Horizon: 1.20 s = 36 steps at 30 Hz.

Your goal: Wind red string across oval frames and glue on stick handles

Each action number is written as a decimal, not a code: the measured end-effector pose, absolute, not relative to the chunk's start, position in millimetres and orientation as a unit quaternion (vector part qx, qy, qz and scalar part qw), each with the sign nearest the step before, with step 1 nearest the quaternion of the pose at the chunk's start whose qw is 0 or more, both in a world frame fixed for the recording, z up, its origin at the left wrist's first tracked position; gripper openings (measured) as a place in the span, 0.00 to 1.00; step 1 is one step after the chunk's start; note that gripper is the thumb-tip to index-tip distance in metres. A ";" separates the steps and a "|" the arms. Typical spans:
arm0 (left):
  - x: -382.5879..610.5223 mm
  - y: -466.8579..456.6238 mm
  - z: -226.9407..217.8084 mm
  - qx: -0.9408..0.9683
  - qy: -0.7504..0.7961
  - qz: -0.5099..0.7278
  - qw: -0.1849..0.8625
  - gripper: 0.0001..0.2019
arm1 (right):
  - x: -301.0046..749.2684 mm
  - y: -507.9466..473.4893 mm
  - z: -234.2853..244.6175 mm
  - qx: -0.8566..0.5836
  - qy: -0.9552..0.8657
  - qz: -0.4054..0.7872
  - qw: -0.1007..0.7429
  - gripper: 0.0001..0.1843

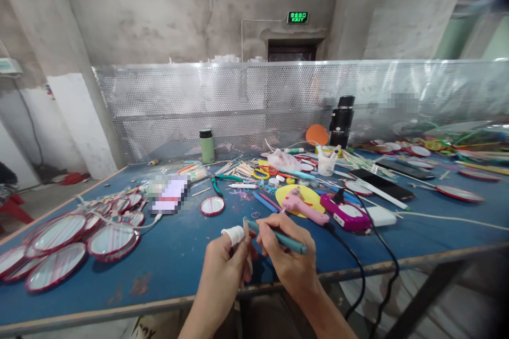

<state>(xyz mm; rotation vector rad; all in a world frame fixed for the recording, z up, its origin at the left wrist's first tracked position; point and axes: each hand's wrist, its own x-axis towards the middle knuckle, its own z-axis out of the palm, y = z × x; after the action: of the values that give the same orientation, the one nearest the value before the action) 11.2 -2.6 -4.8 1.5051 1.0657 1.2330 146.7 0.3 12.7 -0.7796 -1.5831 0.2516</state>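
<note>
My left hand [223, 262] is closed on a pale wooden craft stick [246, 228], held upright near the table's front edge. White tape [234, 234] wraps one of its fingers. In my right hand [292, 262] is a teal pen [293, 243], gripped as for writing, its tip end close to the top of the stick. Whether the tip touches the wood I cannot tell. Just beyond the hands lie a small round red-rimmed disc [212, 206] and a pink glue gun [304, 206] resting on a yellow disc [283, 193].
Stacked red-rimmed discs [59, 233] and a charging phone [170, 196] fill the left. A purple power box [345, 213] stands right, its black cables hanging over the front edge. Behind are loose sticks, pliers [217, 186], a green bottle [207, 146] and a black flask [342, 122].
</note>
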 end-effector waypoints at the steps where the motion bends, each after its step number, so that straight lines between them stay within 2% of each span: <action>1: 11.1 -2.9 -5.0 0.608 0.430 0.496 0.446 0.22 | 146.6 -0.1 13.3 -0.343 -0.689 0.106 0.630 0.08; 36: 11.1 -3.0 -5.6 0.615 0.441 0.488 0.435 0.23 | 147.1 1.4 11.5 -0.348 -0.687 0.112 0.628 0.08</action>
<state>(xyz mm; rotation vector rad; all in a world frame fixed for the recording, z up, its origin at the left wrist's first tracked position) 11.1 -3.0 -5.6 1.5296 1.0976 1.2147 147.1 1.4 11.5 -0.7971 -1.5738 0.2569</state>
